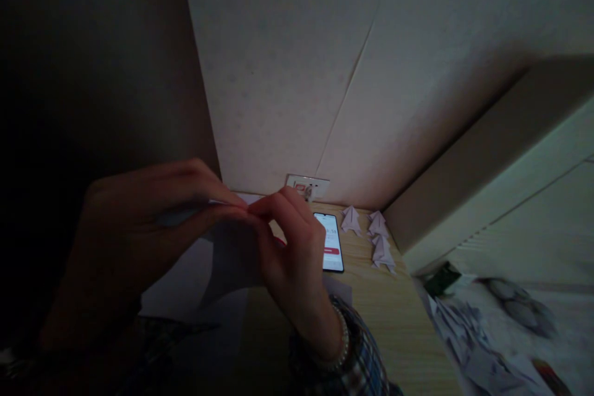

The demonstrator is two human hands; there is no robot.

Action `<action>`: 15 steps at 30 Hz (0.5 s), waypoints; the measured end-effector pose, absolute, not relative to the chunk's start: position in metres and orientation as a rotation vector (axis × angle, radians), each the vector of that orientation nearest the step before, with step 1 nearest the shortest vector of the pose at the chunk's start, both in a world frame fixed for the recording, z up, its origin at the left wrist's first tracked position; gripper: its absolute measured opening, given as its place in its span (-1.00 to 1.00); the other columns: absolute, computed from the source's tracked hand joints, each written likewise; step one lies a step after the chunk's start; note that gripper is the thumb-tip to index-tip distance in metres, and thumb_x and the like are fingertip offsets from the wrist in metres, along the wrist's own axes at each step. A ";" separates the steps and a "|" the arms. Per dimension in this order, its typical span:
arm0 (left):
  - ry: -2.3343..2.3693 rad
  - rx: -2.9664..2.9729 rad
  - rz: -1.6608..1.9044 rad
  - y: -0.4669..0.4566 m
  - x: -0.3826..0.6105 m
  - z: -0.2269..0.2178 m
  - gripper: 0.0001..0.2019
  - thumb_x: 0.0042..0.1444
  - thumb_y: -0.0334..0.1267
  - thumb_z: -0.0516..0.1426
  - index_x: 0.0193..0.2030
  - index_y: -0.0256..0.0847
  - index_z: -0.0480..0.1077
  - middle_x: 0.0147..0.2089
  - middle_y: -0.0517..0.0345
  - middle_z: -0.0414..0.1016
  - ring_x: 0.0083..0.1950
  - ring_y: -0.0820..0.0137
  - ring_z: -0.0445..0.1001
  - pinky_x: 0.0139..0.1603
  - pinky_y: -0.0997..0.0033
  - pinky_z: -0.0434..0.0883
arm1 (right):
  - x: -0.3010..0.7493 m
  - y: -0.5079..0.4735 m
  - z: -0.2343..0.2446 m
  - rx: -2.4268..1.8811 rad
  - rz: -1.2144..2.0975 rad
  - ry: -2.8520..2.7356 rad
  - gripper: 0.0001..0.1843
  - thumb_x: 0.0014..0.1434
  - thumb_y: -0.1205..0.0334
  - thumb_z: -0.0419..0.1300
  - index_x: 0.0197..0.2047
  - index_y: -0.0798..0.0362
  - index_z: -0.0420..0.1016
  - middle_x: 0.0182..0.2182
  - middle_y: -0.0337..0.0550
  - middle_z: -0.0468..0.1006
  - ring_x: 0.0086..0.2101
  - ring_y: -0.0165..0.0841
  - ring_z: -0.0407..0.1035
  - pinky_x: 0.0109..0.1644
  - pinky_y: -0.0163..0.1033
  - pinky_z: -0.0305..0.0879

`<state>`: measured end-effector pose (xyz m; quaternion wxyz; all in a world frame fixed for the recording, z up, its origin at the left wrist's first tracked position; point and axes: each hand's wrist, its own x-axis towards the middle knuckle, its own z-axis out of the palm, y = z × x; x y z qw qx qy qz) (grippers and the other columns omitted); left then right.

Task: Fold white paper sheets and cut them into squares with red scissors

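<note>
Both hands are working a sheet of white paper held up above the wooden table, near the left of the scene. The left hand is pinching the paper's top edge, its grip clenched on the sheet; the right hand is meeting it fingertip to fingertip, also grasping the paper. Just beyond the right hand a lit phone is lying on the table, and three folded paper figures are sitting farther right, near the wall.

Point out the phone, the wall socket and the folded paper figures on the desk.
phone [332, 247]: head view, on its lit screen.
wall socket [307, 186]: head view, middle of the plate.
folded paper figures [382, 250]: head view, on the nearest figure.
</note>
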<state>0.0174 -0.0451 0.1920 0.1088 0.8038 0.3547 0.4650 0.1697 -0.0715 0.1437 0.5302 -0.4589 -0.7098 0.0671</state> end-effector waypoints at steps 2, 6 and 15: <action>1.016 2.433 1.350 -0.045 0.019 0.192 -0.87 0.13 -0.32 0.20 -0.42 -0.07 0.52 -0.40 0.37 0.58 -0.38 0.53 0.51 -0.34 0.53 0.36 | 0.172 -0.072 0.145 -1.100 0.135 -1.703 -0.78 0.34 0.31 0.10 -0.38 -0.04 0.40 -0.43 -0.22 0.39 -0.35 -0.32 0.33 -0.31 -0.21 0.30; 1.081 2.446 1.386 -0.046 0.022 0.192 -0.87 0.15 -0.35 0.18 -0.40 -0.09 0.51 -0.39 0.36 0.57 -0.36 0.54 0.50 -0.29 0.53 0.36 | 0.175 -0.071 0.147 -1.063 0.153 -1.692 -0.79 0.34 0.33 0.07 -0.34 -0.01 0.42 -0.41 -0.21 0.41 -0.34 -0.33 0.34 -0.30 -0.22 0.27; 1.252 2.202 1.340 -0.047 0.011 0.188 -0.94 0.05 -0.25 0.23 -0.41 -0.02 0.53 -0.42 0.37 0.59 -0.41 0.44 0.54 -0.45 0.46 0.37 | 0.173 -0.073 0.147 -1.109 0.053 -1.696 -0.77 0.33 0.37 0.08 -0.36 -0.03 0.45 -0.41 -0.21 0.42 -0.34 -0.33 0.34 -0.34 -0.21 0.27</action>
